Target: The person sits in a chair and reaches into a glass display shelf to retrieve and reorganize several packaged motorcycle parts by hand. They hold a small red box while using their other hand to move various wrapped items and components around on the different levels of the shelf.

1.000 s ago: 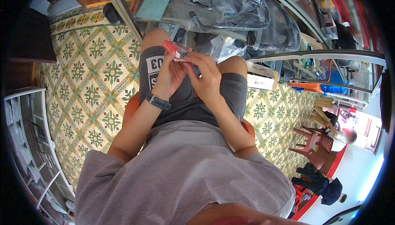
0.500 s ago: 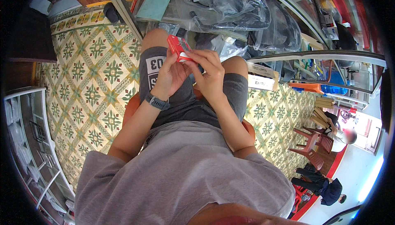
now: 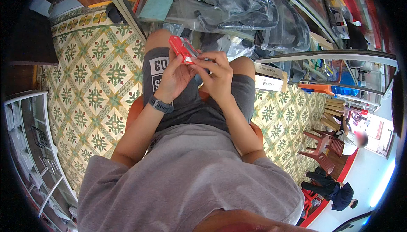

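Note:
A small red box (image 3: 179,48) with a dark picture on its face is held over my knees. My left hand (image 3: 173,76) grips it from below and the left side, thumb along the near edge. At the box's near right end, the thumb and fingers of my right hand (image 3: 215,72) pinch together. A pale spot shows at that end, by the right fingertips. Whether a flap or something else sits between those fingers is too small to tell. A dark watch (image 3: 161,104) is on my left wrist.
Beyond my knees stands a glass display case (image 3: 199,3) with plastic-wrapped black parts. A cardboard box (image 3: 269,79) lies right of my knee. Metal-framed shelves (image 3: 32,147) are at left. Red chairs (image 3: 320,151) and two people are at far right, on patterned floor tiles (image 3: 97,96).
The red box has tilted and shifted slightly left. My right fingers have changed their hold at its near end, baring more of it.

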Tool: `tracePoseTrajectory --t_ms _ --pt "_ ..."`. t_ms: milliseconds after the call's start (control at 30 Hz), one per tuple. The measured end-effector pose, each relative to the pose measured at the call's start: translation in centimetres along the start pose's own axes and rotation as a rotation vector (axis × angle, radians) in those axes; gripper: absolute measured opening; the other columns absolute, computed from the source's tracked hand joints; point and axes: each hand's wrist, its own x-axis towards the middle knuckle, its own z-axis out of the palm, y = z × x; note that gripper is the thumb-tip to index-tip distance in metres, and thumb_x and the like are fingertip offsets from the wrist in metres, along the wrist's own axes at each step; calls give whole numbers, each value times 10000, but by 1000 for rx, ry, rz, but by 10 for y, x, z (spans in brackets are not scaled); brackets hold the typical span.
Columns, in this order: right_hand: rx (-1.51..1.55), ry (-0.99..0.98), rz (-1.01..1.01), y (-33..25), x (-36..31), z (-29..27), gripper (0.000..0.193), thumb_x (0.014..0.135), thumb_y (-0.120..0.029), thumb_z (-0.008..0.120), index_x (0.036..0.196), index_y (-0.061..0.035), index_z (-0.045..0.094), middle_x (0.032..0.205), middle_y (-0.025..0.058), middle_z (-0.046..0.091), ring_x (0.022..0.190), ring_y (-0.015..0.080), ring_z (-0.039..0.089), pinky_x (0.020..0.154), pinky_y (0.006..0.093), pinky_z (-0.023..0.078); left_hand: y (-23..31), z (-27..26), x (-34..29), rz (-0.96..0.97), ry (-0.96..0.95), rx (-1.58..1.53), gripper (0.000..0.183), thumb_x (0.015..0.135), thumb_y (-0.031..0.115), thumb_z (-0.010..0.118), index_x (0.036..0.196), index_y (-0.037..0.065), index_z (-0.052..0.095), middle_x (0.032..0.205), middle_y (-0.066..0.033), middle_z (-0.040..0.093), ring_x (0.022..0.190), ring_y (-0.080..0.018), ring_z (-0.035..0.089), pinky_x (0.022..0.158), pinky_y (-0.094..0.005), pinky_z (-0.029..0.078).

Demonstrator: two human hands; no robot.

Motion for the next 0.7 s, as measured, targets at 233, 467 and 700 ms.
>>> tracePoseTrajectory --t_ms 233,467,700 --pt "463 -137 460 11 9 -8 358 706 -57 776 1003 -17 581 904 16 601 837 96 543 741 248 448 3 10 -2 24 -30 144 636 914 250 542 1418 261 154 1308 -113 411 1170 -238 490 966 -399 441" --pt "618 -210 540 33 -8 -4 329 841 -137 675 1121 -21 547 1013 50 584 919 126 556 795 267 447 -4 3 13 446 116 898 852 816 38 645 1439 147 74 1291 -134 406 1143 -254 497 896 -345 482" --pt "1214 -257 831 56 -25 3 479 946 -299 517 1324 -38 381 1220 79 495 1035 171 536 866 304 441 -7 9 7 479 55 1490 862 779 -59 656 1422 125 112 1321 -160 377 1157 -243 487 898 -377 477"
